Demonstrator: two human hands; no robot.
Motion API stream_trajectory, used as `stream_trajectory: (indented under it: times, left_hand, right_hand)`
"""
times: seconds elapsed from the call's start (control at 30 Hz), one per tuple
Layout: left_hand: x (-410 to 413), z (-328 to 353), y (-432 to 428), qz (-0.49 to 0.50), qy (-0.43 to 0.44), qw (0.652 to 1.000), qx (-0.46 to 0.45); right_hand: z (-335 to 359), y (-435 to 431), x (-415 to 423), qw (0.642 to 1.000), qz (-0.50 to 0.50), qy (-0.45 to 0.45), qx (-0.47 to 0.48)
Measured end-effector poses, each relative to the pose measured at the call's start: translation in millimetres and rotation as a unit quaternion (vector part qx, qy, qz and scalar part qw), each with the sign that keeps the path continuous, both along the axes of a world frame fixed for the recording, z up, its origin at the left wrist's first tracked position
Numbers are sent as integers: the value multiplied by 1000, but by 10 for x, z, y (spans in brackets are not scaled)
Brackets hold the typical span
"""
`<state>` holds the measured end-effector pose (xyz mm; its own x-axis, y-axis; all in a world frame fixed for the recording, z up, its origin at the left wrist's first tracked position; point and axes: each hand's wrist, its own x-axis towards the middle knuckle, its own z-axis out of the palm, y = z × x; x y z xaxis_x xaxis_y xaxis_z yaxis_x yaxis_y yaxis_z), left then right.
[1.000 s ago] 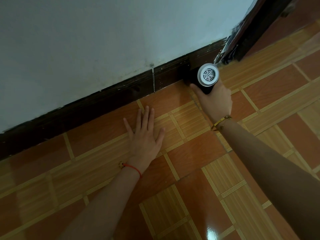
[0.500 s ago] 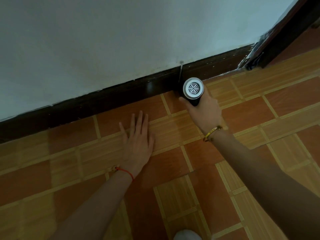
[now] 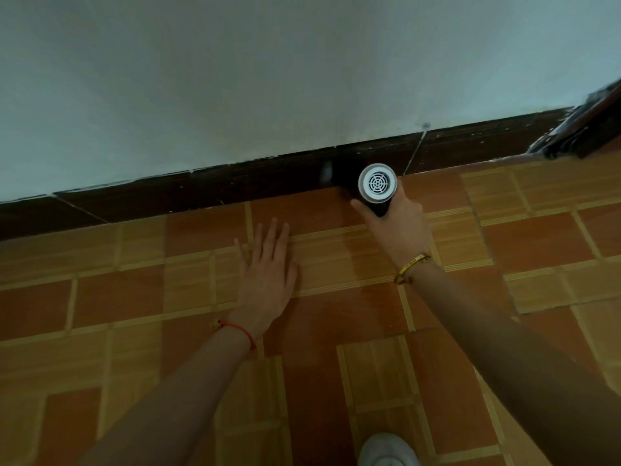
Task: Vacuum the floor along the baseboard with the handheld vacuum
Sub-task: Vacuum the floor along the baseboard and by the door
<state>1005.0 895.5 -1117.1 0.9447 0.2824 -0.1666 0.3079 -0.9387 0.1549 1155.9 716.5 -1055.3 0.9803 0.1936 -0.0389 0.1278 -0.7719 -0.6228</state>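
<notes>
From the head camera, the right hand [image 3: 396, 227] is wrapping closed around the black cylindrical handheld vacuum with a round white grilled end cap [image 3: 377, 186]; the thumb is lying along the left side of the barrel and the fingers are curling over its right side, so the grip is fully taken up by the body of the tool. The capped end is facing up toward the camera, while the far end is pointing down into the seam where the glossy orange-and-tan patterned tile floor [image 3: 537, 243] meets the dark brown wooden baseboard [image 3: 235, 186]; that tip is hidden behind the barrel, so whether it is touching cannot be told. The right arm is reaching forward from the lower right, wrist nearly straight, with a yellow bracelet [image 3: 410, 268] circling it.

The left hand [image 3: 265, 274] is lying flat and open on the floor, palm down, fingers stretched together toward the baseboard, holding nothing. It is sitting just left of the vacuum and short of the baseboard, a thin red string bracelet [image 3: 239, 331] around its wrist. The left forearm is coming in from the lower left.

Above the baseboard a pale painted wall [image 3: 268, 79] is filling the upper half. A white shoe toe [image 3: 386, 450] is showing at the bottom edge.
</notes>
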Motion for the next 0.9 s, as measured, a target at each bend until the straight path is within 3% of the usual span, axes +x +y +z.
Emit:
stream_trajectory:
  times: [0.33,0.6,0.9]
  left_hand:
    - [-406,26,277,116,69,990,-30]
    - [-598,25,357,230,128,965,-2]
    - [-522,72,383,229,199,952,-36]
  right_hand:
    - [14,372,-186,991,123,-34,-49]
    - [9,684,-260,978,189,-55,-69]
    - [-65,1174,-398,946,280,-110,-117]
